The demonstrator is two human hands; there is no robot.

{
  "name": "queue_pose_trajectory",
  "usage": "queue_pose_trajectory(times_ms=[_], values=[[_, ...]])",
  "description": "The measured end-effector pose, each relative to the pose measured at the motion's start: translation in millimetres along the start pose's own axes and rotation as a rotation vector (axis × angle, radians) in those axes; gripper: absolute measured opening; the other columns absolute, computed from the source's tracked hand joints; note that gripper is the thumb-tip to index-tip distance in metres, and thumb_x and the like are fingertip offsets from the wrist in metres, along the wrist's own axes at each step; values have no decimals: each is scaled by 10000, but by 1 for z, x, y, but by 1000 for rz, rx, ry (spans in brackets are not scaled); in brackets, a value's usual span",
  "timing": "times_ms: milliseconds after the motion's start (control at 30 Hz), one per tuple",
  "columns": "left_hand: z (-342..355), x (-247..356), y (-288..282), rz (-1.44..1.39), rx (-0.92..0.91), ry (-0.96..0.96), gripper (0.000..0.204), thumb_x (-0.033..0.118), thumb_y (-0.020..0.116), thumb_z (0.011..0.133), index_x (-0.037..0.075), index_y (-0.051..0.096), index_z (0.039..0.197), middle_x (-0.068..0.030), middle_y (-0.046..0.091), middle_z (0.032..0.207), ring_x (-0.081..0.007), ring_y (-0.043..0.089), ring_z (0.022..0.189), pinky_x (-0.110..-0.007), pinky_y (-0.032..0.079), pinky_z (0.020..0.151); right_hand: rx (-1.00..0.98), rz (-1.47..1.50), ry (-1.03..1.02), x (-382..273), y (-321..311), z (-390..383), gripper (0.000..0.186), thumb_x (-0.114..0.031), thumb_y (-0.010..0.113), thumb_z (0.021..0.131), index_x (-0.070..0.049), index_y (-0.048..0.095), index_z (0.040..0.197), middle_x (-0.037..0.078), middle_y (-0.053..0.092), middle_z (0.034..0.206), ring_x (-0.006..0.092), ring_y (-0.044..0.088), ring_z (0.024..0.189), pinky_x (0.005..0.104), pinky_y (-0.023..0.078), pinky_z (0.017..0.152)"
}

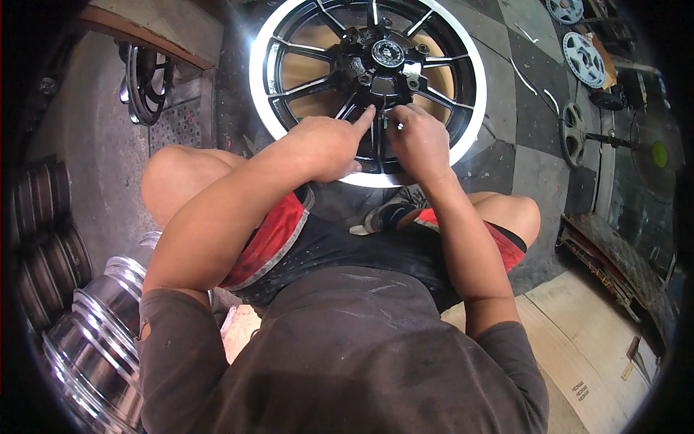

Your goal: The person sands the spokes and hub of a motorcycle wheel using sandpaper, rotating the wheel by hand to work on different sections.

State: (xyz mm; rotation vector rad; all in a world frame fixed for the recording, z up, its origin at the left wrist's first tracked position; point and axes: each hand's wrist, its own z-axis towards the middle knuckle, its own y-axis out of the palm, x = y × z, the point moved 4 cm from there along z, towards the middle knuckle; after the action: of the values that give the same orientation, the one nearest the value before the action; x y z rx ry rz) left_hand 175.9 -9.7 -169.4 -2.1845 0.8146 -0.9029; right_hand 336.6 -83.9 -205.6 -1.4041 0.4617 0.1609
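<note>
Both hands at a black wheel, close to its hub

The grey, tiled floor [543, 123] spreads under everything. On it, in front of the seated person, lies the wheel [356, 69], face up, with a bright silver lip and slim spokes edged in silver. Pale cardboard [571, 318] covers the ground at lower right; chromed rims [108, 318] are piled at lower left. Two grey discs, the nearer one [584, 60] beside a brown scrap, lie at upper right.

The left hand [329, 145] is over the near side of the wheel, index finger straight toward the hub, the others folded. The right hand [423, 141] is just beside it, fingers curled in close together; whether either hand grips something cannot be told. Smallest is the round cap [388, 53] at the wheel's centre.
</note>
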Motion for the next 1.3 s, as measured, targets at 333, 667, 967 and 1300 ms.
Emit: queue_pose_trajectory(times_ms=[333, 667, 967, 1300], values=[[-8, 2, -8, 4, 57, 0, 1051, 357, 798, 947, 45, 171, 1730, -260, 730, 1249, -447, 715, 1131, -506, 568, 987, 90, 29, -17, -7, -14, 1, 130, -126, 767, 872, -105, 779, 999, 111, 752, 974, 371, 743, 853, 473, 588, 734], [-2, 0, -1, 49, 121, 31, 1035, 372, 786, 961, 13, 186, 1724, -228, 766, 1170, -408, 752, 1064, -499, 594, 945, 130, 14, -37, -6, -10, 3, 102, -124, 768, 881, -96, 776, 979, 101, 743, 950, 359, 741, 843, 457, 590, 737], [0, 0, 3, 49, 104, 13, 1009, 388, 757, 989, 23, 175, 1728, -231, 764, 1178, -407, 750, 1075, -496, 591, 959, 96, -10, -31, -5, -8, 3, 110, -134, 760, 881, -100, 777, 984, 102, 747, 946, 371, 742, 845, 474, 589, 740], [-2, 6, -1, 12, 26, -8, 999, 441, 727, 1000, 33, 179, 1728, -253, 719, 1279, -434, 712, 1153, -503, 562, 1006, -8, -61, 26, -6, -12, -1, 129, -147, 752, 878, -98, 777, 994, 118, 754, 971, 381, 744, 861, 493, 590, 748]])
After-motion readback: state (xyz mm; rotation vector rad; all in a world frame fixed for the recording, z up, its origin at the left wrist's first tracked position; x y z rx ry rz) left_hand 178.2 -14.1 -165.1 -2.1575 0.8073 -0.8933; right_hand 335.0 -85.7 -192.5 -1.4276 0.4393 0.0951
